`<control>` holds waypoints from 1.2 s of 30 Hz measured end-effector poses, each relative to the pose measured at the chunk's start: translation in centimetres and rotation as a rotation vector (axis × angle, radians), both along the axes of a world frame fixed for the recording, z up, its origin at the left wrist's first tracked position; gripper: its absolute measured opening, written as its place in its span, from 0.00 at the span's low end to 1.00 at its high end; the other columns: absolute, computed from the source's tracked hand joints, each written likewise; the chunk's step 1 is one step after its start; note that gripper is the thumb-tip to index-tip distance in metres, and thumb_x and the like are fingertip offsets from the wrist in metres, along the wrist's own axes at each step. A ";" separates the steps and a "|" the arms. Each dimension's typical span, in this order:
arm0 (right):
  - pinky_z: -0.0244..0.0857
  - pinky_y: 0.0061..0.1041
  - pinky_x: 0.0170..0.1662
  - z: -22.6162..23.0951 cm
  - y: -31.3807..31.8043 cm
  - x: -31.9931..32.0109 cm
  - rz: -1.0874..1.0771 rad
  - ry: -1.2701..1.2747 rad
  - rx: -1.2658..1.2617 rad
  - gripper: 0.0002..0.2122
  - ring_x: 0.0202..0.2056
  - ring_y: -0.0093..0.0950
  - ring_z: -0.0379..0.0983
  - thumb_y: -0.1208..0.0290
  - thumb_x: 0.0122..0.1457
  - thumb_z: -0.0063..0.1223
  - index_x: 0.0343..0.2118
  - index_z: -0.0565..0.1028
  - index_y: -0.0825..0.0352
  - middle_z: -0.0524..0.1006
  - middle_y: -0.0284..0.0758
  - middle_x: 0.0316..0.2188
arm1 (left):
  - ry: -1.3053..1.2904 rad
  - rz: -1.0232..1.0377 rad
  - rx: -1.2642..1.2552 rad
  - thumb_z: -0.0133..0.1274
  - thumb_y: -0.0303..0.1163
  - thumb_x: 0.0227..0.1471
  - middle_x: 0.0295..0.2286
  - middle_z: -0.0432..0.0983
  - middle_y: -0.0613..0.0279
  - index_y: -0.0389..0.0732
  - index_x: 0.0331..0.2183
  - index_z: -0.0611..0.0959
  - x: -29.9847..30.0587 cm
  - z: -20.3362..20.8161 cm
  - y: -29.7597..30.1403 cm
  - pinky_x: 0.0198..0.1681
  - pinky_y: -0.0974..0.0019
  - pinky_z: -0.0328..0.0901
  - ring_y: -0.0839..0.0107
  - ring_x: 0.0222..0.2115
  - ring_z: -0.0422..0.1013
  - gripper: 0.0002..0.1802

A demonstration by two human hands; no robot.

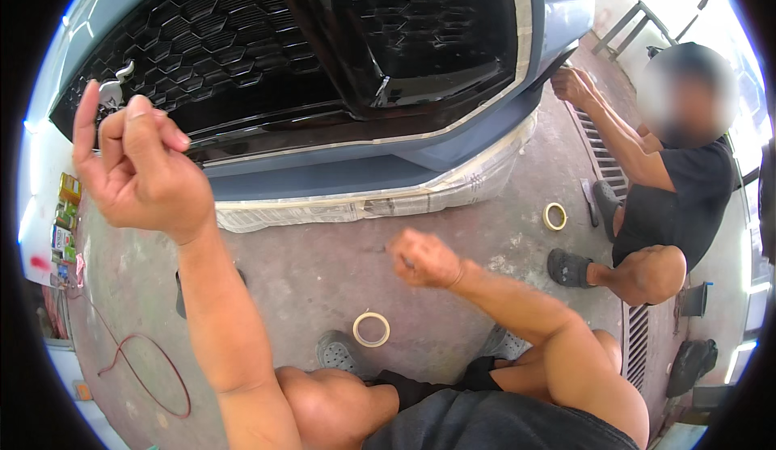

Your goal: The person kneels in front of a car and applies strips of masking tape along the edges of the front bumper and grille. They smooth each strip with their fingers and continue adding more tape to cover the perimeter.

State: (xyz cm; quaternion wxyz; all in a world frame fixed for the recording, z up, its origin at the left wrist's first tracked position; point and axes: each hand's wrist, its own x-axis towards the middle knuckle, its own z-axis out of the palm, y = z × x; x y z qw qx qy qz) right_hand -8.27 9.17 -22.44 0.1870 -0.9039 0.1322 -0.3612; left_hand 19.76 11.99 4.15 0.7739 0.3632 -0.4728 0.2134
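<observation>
My left hand [145,171] is raised in front of the glossy black honeycomb grille [210,42]; one finger points up, the others bend apart, and I see nothing in them. A small whitish piece [113,94] shows behind its fingertips, partly hidden. Lower and to the right, my right hand [427,258] is closed above the floor, slightly blurred. A faint dark tip sticks out from its fingers, too small to name. The blue-grey car bumper [323,177] runs around the grille, with masking tape along the edge and masking paper [364,206] hanging underneath.
One masking tape roll [371,329] lies by my left shoe; another roll [554,216] lies near a crouching co-worker [687,159], whose hands touch the bumper's right end. A red hose [153,337] curls at left. Cans [65,215] stand by the wall; drain grates [602,155] are at right.
</observation>
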 end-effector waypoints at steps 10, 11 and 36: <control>0.75 0.20 0.30 22.9 -10.8 -1.1 -0.428 -0.609 -0.429 0.20 0.28 0.24 0.79 0.87 0.59 0.53 0.55 0.75 0.70 0.80 0.40 0.35 | -0.036 0.011 -0.054 0.54 0.15 0.55 0.19 0.74 0.60 0.24 0.50 0.76 1.1 1.0 0.7 0.18 0.79 0.62 0.82 0.14 0.63 0.19; 0.75 0.20 0.30 23.2 -11.0 -1.2 -0.437 -0.597 -0.444 0.19 0.28 0.24 0.79 0.87 0.60 0.53 0.55 0.76 0.69 0.80 0.39 0.34 | -0.037 0.005 -0.052 0.54 0.15 0.56 0.19 0.74 0.60 0.24 0.50 0.76 1.0 1.0 0.7 0.18 0.79 0.62 0.82 0.14 0.63 0.19; 0.67 0.17 0.31 25.7 -12.3 -1.0 -0.610 -0.488 -0.532 0.15 0.30 0.19 0.77 0.76 0.65 0.57 0.54 0.80 0.62 0.79 0.33 0.31 | -0.062 0.008 -0.009 0.54 0.17 0.56 0.19 0.75 0.62 0.27 0.50 0.78 0.8 0.5 0.4 0.17 0.81 0.61 0.83 0.14 0.63 0.18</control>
